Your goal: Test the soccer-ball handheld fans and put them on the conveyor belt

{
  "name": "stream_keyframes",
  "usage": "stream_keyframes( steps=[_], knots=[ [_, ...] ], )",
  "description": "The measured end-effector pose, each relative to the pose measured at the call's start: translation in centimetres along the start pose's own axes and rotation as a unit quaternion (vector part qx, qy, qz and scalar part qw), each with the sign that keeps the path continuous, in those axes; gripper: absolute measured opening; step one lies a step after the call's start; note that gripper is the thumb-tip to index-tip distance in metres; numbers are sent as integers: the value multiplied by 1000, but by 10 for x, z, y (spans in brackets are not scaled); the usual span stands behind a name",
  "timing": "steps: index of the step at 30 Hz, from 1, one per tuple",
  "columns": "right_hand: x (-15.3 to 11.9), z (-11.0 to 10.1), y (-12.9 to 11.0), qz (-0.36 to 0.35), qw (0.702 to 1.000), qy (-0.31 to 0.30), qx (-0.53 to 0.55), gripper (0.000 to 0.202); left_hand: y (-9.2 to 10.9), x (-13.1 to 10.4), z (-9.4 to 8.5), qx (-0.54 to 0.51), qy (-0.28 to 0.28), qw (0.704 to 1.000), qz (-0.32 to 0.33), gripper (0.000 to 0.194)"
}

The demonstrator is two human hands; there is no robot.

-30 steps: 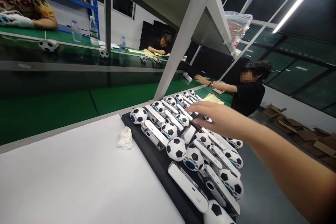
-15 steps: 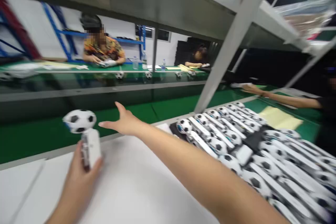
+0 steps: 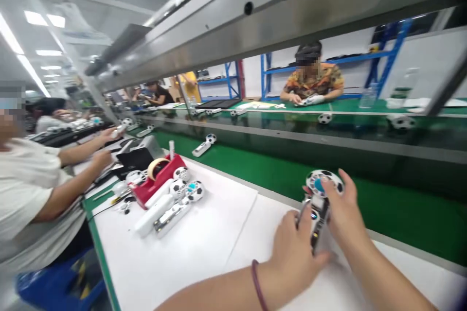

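A white handheld device with a soccer-ball head is between my two hands, over the near edge of the white work surface. Its handle is uncovered on one side, with inner parts and a small light showing. My left hand is closed around the handle. At the ball end, my right hand grips with its thumb on the ball by a blue round part; some of its fingers are hidden. Several similar devices lie to the left, one ball-headed unit with an uncovered handle among them.
A red tape dispenser stands at the left of the white surface. Beyond runs a green conveyor belt with another device on it. A co-worker in white sits left; another person works across. A metal beam hangs overhead.
The view has swung left, taking the rows of devices at the right out of sight. My right hand, empty and reaching out before, now holds the device's ball end; my left hand keeps the handle.
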State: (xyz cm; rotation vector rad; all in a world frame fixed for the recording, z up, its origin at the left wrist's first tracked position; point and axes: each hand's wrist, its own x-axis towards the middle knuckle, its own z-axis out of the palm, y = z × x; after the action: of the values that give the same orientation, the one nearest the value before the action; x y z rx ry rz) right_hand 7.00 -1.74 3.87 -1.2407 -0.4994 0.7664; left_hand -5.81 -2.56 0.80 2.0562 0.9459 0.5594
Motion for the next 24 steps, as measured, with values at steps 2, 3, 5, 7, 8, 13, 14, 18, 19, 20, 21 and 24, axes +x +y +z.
stream_keyframes(
  steps=[2, 3, 5, 7, 8, 13, 14, 18, 19, 20, 21, 24],
  knots=[
    [-1, 0, 1, 33, 999, 5, 10, 75, 1, -2, -2, -77, -6, 997, 7, 83],
    [-3, -1, 1, 47, 999, 13, 11, 70, 2, -2, -2, -137, -11, 990, 11, 80],
    [-8, -1, 2, 59, 998, 18, -18, 63, 5, -2, -2, -269, -31, 962, 20, 71],
    [-12, -1, 4, 68, 996, 24, -47, 60, 6, 1, -2, -367, -59, 928, 24, 65],
    [-13, -1, 5, 78, 995, 22, -50, 59, 6, 2, -2, -397, -70, 915, 24, 66],
    [-14, 1, 4, 143, 989, 7, 44, 57, 2, 9, -5, -458, -129, 880, -3, 88],
    [-14, 1, 3, 137, 989, -1, 61, 57, 1, 10, -5, -465, -137, 875, -12, 91],
    [-11, -5, 3, 98, 994, -30, 29, 61, -5, 15, -4, -463, -139, 875, -24, 93],
    [-10, -7, 5, 88, 995, -34, 13, 65, -7, 15, -4, -461, -138, 876, -31, 90],
    [-8, -9, 8, 81, 996, -39, 7, 68, -8, 16, -3, -465, -137, 874, -40, 88],
    [-7, -12, 11, 81, 995, -51, 12, 71, -8, 17, -3, -475, -136, 868, -48, 85],
    [-10, -18, 19, 143, 978, -134, 68, 63, -5, 16, 0, -516, -142, 842, -65, 84]
  ],
)
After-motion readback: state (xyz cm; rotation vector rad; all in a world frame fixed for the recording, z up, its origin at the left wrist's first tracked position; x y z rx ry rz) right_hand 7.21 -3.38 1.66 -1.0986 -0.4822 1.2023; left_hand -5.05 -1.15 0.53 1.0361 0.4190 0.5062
